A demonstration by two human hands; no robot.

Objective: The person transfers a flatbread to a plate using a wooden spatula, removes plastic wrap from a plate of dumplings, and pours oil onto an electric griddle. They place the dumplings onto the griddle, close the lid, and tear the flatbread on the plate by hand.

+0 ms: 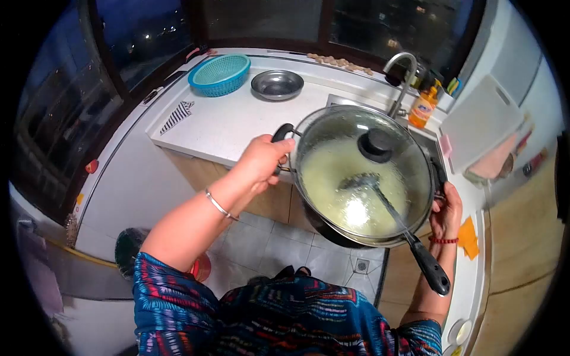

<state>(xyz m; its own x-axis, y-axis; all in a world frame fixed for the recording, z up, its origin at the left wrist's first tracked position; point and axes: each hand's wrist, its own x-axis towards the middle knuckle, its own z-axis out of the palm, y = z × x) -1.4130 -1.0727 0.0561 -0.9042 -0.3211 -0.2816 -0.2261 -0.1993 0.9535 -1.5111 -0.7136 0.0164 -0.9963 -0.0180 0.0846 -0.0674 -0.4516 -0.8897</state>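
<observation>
A large dark pot hangs in front of me above the floor, carried between both hands. My left hand is closed round its black side handle, and my right hand grips the handle on the opposite side. Over the pot lies a glass lid with a black knob. Through the glass shows pale yellow-green, cloudy liquid. A dark ladle or slotted spoon has its head inside the pot, while its black handle sticks out over the rim towards my right forearm.
Beyond the pot are a sink with a curved faucet and an orange soap bottle. A metal bowl and teal baskets stand on the white counter, near a striped cloth. An orange cloth lies on the right.
</observation>
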